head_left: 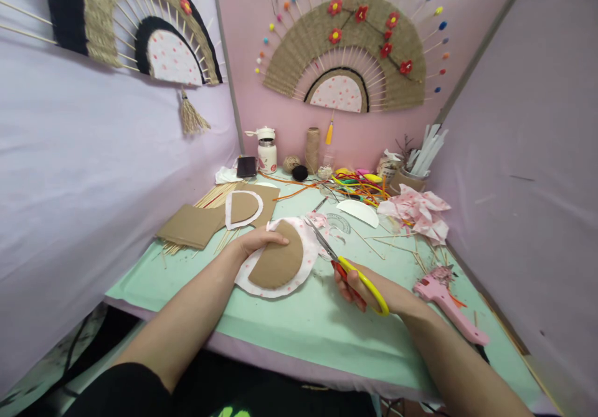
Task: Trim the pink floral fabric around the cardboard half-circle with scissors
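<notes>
My left hand [264,239] grips a brown cardboard half-disc [280,261] backed by white fabric with pink dots [275,290], thumb on top of the cardboard. The fabric sticks out as a border around the card. In my right hand [352,286] is a pair of scissors [359,277] with yellow and red handles. Their metal blades point up and left, close to the fabric's right edge. Small pink-dotted scraps [317,220] lie just beyond the blade tips.
Cardboard pieces [191,227] and thin sticks lie at left. A pink glue gun [448,305] rests at right, near crumpled dotted fabric [415,208]. Behind are a protractor [338,222], a white half-disc [359,213], coloured pipe cleaners, twine [312,149] and an open bottle [267,152]. Decorated fans hang on the walls.
</notes>
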Demonstrator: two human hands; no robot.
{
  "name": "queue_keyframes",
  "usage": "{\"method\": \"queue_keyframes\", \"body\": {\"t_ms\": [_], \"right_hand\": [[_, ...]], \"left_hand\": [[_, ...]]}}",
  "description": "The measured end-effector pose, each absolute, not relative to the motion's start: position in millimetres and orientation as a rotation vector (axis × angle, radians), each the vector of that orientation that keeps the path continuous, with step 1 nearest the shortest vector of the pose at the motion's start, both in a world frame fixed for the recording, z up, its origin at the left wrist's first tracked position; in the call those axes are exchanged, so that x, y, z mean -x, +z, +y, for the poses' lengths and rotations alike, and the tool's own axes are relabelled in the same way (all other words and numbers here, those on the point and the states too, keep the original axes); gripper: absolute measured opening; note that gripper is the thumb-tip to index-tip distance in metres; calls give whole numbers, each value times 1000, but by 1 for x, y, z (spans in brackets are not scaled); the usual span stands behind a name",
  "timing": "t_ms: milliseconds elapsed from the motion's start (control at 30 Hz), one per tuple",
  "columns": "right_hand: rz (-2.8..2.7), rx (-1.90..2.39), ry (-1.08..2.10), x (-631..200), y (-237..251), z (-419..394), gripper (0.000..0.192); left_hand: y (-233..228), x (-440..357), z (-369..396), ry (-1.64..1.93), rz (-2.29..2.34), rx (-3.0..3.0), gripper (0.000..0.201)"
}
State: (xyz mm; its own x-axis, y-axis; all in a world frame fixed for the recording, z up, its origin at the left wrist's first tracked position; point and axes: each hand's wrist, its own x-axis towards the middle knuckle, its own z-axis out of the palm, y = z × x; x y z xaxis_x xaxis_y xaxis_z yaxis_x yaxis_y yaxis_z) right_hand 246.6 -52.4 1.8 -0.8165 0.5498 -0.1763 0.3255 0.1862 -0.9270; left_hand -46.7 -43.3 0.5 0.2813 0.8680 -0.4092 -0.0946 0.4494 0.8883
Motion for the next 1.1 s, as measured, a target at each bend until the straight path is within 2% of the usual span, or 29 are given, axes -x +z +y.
{"method": "queue_keyframes", "body": {"t_ms": [333,1100], "right_hand": [[-2326,799,1620,-248,-2,-50,70],[-2197,1054,1637,-245,1,-52,45]], "left_hand": [[6,44,-45,771,1110,-845,34],[3,46,-44,762,1100,-843,33]]}}
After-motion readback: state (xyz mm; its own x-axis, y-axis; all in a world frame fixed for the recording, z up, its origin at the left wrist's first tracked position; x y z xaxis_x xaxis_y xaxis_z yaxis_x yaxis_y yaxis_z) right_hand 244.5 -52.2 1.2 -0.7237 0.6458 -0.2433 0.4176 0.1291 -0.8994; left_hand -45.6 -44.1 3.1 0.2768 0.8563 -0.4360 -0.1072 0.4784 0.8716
